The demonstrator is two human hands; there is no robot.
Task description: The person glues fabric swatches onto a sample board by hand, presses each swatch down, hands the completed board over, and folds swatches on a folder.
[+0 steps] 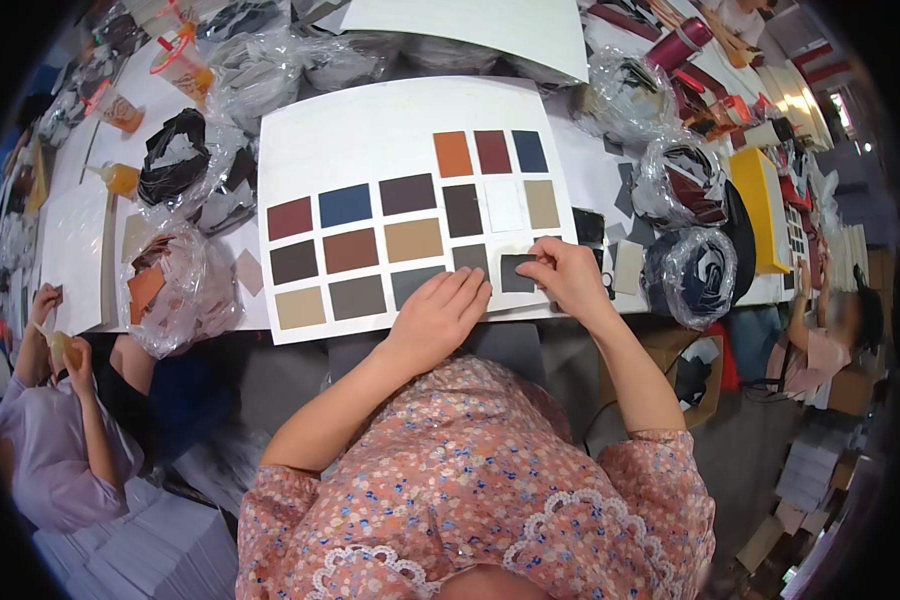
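A large white board [350, 120] lies in front of me with rows of coloured swatches in red, blue, brown, tan and grey. My left hand [438, 315] rests palm down on the board's lower edge, fingers stretched over a grey swatch [470, 262], nothing held. At the lower right, my right hand [568, 275] pinches the edge of a dark grey swatch [515, 273], which lies against the board. Above that swatch is a pale blank rectangle [503, 206], between a dark brown swatch [463, 210] and a tan swatch [542, 204].
Plastic-wrapped swatch bundles [180, 285] [690, 275] flank the board. Another white board [470, 30] lies beyond it. Drink cups [115, 107] and a glue bottle [118, 179] stand at the left. A yellow box [757, 210] is at the right. Co-workers sit at both sides.
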